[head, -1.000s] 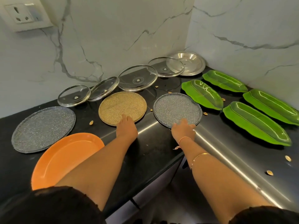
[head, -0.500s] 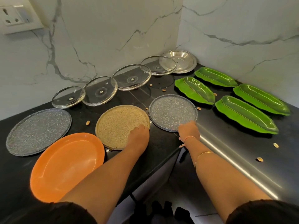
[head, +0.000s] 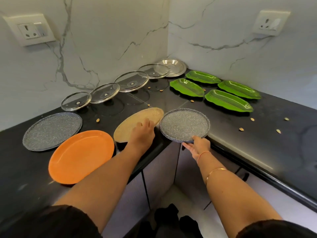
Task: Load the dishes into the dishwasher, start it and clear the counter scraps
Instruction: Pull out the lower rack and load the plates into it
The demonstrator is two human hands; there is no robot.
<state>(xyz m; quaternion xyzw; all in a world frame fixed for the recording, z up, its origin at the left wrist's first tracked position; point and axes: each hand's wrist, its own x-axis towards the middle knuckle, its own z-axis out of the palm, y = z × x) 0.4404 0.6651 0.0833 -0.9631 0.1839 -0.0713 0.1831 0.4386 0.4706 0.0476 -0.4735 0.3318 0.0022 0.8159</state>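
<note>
Left socket (head: pixel 29 30), right socket (head: pixel 270 23), marble wall (head: pixel 111 40)

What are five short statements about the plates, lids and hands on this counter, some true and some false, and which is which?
1. The right hand pinches the near rim of the right grey plate. True.
2. The left hand touches the orange plate. False: it touches the tan plate.
3. Four green leaf-shaped dishes lie on the counter. True.
4. Only two glass lids stand near the wall. False: there are four glass lids, in a row.
5. No scraps are on the counter. False: small scraps lie scattered on it.
</note>
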